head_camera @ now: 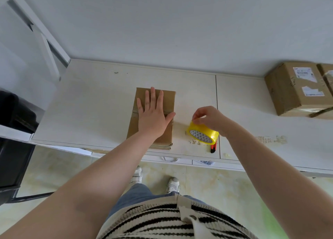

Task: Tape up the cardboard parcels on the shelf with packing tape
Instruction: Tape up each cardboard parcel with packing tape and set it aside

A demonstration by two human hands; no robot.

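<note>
Bare forearms — striped knit top (162,220), blue jeans (133,195), white sneakers (173,184).

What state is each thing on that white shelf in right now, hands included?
Flat parcel: closed, lying flat under the left hand.
Left hand: open, pressing on it.
Right hand: pinching the tape roll.
Tape roll: tilted on edge.
Utility knife: lying unused.
Far boxes: taped shut.

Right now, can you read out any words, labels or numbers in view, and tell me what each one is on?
No text here can be read.
Upper label on the parcel at the right: printed, too blurred to read.
Lower label on that parcel: too blurred.
Marks on the shelf top near the tape roll: smudged, unreadable.
Parcel under the left hand: no print visible.
</note>
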